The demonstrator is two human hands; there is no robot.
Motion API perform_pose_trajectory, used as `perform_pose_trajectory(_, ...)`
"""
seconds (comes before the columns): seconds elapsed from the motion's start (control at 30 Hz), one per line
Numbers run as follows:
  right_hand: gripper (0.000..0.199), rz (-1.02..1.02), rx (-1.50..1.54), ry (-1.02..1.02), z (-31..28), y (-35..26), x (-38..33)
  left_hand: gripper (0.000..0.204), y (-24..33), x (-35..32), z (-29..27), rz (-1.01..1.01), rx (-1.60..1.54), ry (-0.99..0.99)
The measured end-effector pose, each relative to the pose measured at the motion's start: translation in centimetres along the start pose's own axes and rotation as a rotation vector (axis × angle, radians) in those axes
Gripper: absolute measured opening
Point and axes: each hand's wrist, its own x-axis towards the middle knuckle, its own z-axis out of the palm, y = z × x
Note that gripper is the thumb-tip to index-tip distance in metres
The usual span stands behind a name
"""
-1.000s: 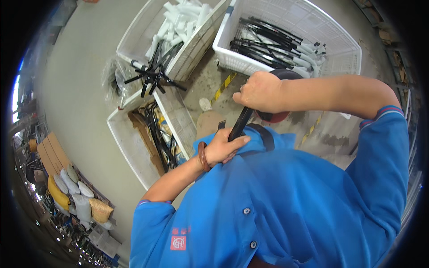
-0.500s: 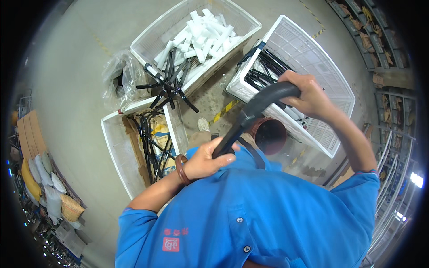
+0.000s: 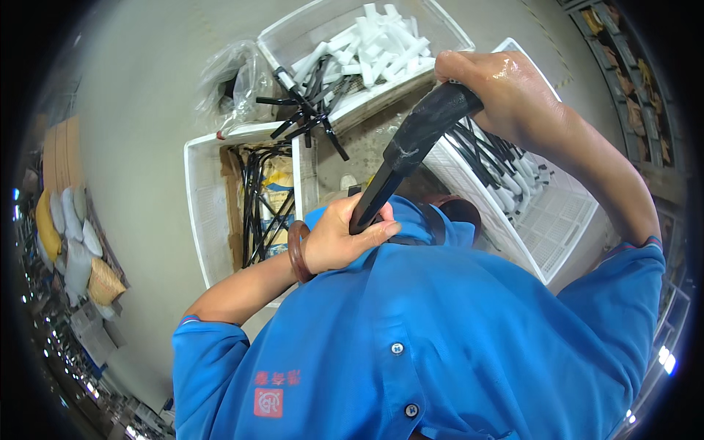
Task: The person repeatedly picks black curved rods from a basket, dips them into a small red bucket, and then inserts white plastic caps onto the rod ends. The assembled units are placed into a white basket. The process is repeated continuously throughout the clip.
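My left hand (image 3: 341, 238), with a brown bracelet at the wrist, is wrapped round the lower end of a black metal tube (image 3: 378, 194). Over the tube's upper part sits a thick, wet-looking black foam or rubber sleeve (image 3: 425, 130). Wet and shiny, my right hand (image 3: 506, 84) closes round the sleeve's far end, and its fingertips are partly hidden. The tube slants up to the right in front of my chest. Whether the sleeve reaches the tube's end is hidden by the right hand.
White crates surround me: a far one (image 3: 352, 103) with white sleeves, a left one (image 3: 209, 213) with bent black tubes, a right one (image 3: 546, 242) with black rods and white pieces. Black tubes (image 3: 312, 110) overhang the far crate's corner. A dark red bucket (image 3: 462, 214) stands ahead.
My right hand has risen and come nearer the camera, tilting the tube more steeply. The sleeve's bend shows less now. My left hand keeps its grip; the whole view has shifted.
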Motion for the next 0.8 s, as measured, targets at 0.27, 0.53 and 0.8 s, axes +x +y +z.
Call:
perform_pose_trajectory(0.27, 0.033, 0.094, 0.092, 0.348, -0.8, 1.7, -1.8, 0.012, 1.2, -1.3, -1.9, 0.074, -0.384, -0.076)
perform_pose_trajectory(0.53, 0.033, 0.124, 1.575, -0.681, -4.4, 6.5, -3.7, 0.01, 1.2, -0.4, 0.8, 0.113, 0.046, -0.097)
perform_pose_trajectory(0.8, 0.036, 0.21, 0.093, 0.187, 0.7, 5.8, -4.0, 0.023, 1.7, 2.6, 0.9, -0.027, -0.233, -0.094)
